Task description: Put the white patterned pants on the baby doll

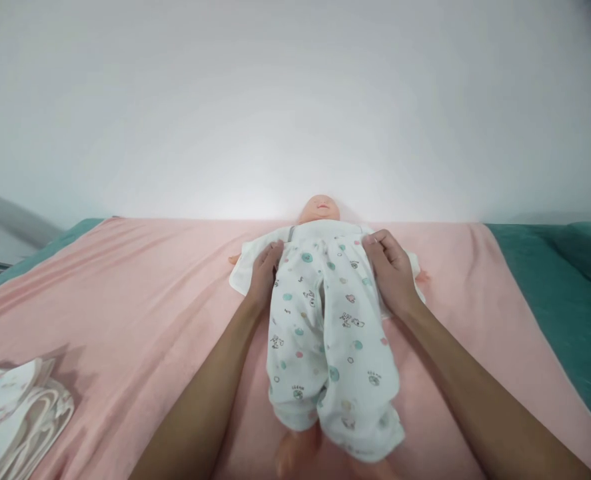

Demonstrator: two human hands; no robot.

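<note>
A baby doll lies on its back, head toward the wall and feet toward me. White baby pants printed with small animals and coloured dots cover its legs, the waistband drawn up over the belly. Under the waistband a white top spreads out at both sides. My left hand is closed on the left edge of the waistband, and my right hand pinches the right edge. The doll's feet stick out below the cuffs, partly blurred.
A pink blanket lies under the doll, over a green cover that shows at both sides. Folded printed cloths are stacked at the lower left. A white wall rises behind the bed's far edge.
</note>
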